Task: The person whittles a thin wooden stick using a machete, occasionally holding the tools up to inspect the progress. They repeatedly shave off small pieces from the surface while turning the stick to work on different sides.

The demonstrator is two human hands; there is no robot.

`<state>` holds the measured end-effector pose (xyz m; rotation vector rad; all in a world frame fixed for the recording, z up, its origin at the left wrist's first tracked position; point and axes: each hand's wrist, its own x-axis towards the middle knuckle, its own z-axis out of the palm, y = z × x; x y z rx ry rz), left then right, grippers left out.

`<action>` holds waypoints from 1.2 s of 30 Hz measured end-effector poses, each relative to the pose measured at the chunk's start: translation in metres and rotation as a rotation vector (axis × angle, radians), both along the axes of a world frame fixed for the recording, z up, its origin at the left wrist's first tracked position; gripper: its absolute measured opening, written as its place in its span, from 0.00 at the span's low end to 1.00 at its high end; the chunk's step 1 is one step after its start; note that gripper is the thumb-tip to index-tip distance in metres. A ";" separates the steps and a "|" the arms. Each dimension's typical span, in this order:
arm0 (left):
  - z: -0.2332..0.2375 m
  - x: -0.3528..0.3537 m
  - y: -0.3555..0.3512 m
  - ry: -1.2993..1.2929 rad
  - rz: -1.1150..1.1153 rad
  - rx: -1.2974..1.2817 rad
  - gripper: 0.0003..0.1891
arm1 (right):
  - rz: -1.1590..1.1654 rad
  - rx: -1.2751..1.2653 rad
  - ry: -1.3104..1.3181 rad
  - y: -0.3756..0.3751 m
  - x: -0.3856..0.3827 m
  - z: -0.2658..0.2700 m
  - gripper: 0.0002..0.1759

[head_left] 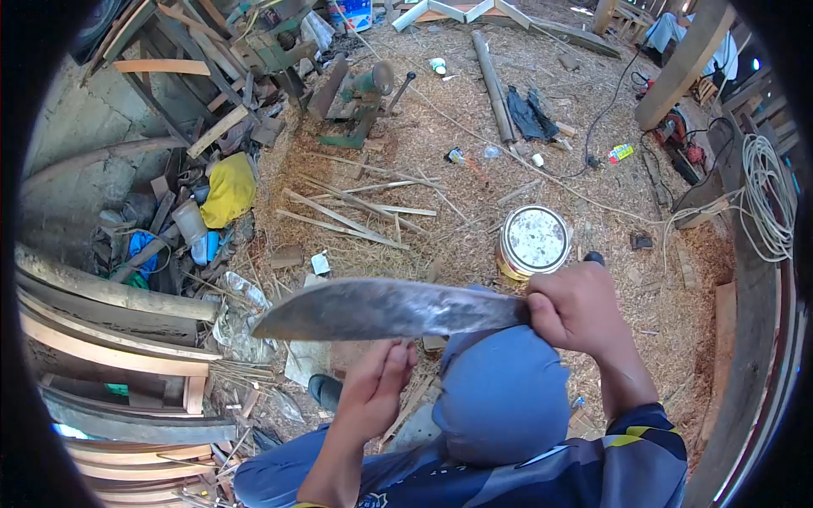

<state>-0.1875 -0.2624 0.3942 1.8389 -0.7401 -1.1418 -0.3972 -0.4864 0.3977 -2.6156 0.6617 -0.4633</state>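
Note:
My right hand [574, 306] is wrapped round the handle of a large machete [389, 311], whose wide, dark metal blade points to the left, roughly level across the view. Just below the blade, near its middle, is my left hand [377, 385], its fingers curled in and the fingertips close to the lower edge. Whether those fingers touch the blade or pinch something small is hidden. My bent knee [504, 394] in blue trousers lies beneath the machete's handle end.
A round paint bucket [535, 240] stands beyond my right hand. Thin wood strips [364, 207] lie on the shavings-covered floor. Curved wooden pieces [118, 347] are stacked at left; a wooden post [686, 63] and coiled rope [766, 195] are at right.

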 end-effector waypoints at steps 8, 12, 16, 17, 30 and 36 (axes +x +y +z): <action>0.012 -0.007 -0.030 -0.166 -0.137 -0.060 0.17 | 0.115 -0.143 0.036 -0.003 0.022 0.012 0.21; 0.012 -0.010 -0.024 -0.283 -0.148 -0.104 0.16 | 0.132 -0.175 0.030 -0.002 0.024 0.012 0.21; 0.016 -0.014 -0.023 -0.395 -0.133 -0.163 0.13 | 0.131 -0.201 0.006 -0.001 0.021 0.013 0.20; 0.014 -0.014 -0.022 -0.407 -0.136 -0.179 0.13 | 0.124 -0.204 0.000 -0.001 0.020 0.012 0.20; 0.015 -0.016 0.002 -0.333 -0.133 -0.197 0.13 | -0.021 -0.172 -0.002 0.004 -0.006 0.006 0.17; -0.007 -0.006 0.037 -0.039 0.014 -0.091 0.15 | -0.083 -0.014 -0.026 0.000 -0.019 -0.007 0.17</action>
